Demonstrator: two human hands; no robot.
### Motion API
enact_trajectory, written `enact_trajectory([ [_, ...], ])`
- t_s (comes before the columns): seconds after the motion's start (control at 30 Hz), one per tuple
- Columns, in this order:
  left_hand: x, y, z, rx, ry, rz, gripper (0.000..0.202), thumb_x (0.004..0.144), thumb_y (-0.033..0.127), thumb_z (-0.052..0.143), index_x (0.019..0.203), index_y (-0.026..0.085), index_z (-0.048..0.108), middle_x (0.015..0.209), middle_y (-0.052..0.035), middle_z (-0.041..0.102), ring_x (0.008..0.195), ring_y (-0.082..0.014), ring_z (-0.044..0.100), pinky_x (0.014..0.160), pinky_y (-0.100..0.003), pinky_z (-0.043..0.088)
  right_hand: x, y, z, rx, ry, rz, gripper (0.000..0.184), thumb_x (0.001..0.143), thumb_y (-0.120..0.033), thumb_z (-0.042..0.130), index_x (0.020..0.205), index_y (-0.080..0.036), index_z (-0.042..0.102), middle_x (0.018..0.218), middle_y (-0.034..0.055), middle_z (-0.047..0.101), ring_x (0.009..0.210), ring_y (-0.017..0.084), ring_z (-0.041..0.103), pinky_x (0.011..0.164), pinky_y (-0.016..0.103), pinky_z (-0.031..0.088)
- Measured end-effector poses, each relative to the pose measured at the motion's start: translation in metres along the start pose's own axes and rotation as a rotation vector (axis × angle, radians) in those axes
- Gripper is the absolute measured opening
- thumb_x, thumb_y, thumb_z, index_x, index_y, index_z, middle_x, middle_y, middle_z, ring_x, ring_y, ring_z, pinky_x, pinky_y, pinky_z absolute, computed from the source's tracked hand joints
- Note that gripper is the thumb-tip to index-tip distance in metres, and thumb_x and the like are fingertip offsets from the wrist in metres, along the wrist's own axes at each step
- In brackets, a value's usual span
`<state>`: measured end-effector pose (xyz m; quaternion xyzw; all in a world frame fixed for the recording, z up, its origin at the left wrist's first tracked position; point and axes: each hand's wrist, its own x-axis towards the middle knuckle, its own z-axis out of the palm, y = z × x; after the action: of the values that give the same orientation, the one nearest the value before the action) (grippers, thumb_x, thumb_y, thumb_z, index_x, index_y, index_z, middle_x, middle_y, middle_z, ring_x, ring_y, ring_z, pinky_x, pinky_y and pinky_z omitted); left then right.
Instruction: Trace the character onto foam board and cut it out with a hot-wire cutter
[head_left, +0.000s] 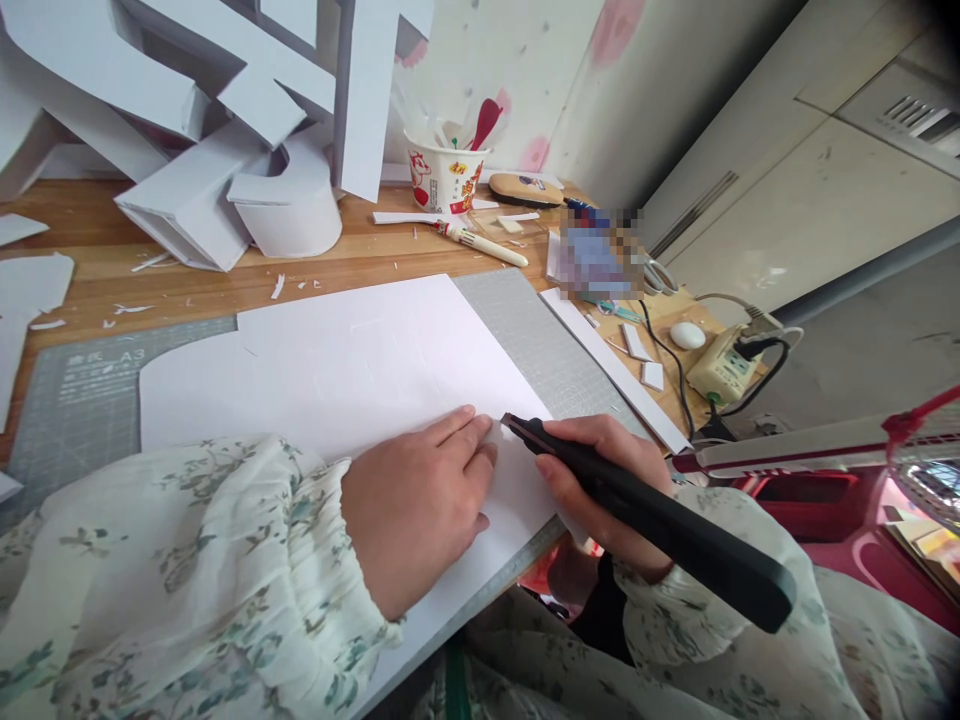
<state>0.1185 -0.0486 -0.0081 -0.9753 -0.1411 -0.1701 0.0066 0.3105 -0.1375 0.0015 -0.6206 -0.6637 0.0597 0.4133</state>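
A large sheet of white board (337, 370) lies on a grey cutting mat (502, 310). My left hand (427, 500) rests flat on the sheet, fingers stretched and close together, their tips pointing to the knife. In my right hand (607, 480), fingers wrap round a black utility knife (675, 530). Its blade end is at the sheet's surface, just right of my left fingertips; whether the tip touches the sheet I cannot tell. The sheet's left edge has a rounded corner and a step cut into it.
Folded white board shapes (285, 200) pile up at the back left. Behind the mat stand a paper cup (446, 175) with tools and a pen-like tool (484, 243). A white strip (615, 370) lies along the mat's right side, near a power strip (724, 365) with cables.
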Motion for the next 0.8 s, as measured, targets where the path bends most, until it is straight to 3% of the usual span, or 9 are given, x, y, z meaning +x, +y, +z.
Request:
enact_trajectory([
  [0.2,0.001,-0.002,-0.005,-0.030,-0.039,0.027,0.041,0.079,0.029,0.079,0.111,0.005,0.071,0.130,-0.0218,0.065,0.123,-0.0320,0.062,0.105,-0.040,0.052,-0.005,0.002,-0.002,0.007,-0.002,0.013,0.014,0.083,-0.019,0.067,0.094,-0.024,0.062,0.067,-0.0019,0.071,0.055,0.013,0.066,0.053,0.021,0.052],
  [0.5,0.004,-0.004,-0.007,0.007,-0.039,0.061,0.045,0.074,0.031,0.084,0.108,0.005,0.072,0.126,-0.0228,0.067,0.118,-0.0327,0.066,0.101,-0.041,0.055,-0.011,0.003,-0.006,-0.015,-0.019,-0.025,0.016,0.083,-0.018,0.066,0.096,-0.024,0.061,0.070,-0.0013,0.071,0.053,0.013,0.065,0.051,0.021,0.050],
  [0.8,0.000,-0.008,-0.005,-0.017,-0.121,0.075,0.042,0.086,0.030,0.073,0.118,0.004,0.066,0.134,-0.0231,0.062,0.128,-0.0338,0.058,0.108,-0.043,0.049,-0.017,0.002,-0.012,-0.013,-0.022,-0.041,0.016,0.082,-0.019,0.065,0.097,-0.023,0.061,0.071,0.0004,0.073,0.058,0.016,0.069,0.052,0.025,0.053],
])
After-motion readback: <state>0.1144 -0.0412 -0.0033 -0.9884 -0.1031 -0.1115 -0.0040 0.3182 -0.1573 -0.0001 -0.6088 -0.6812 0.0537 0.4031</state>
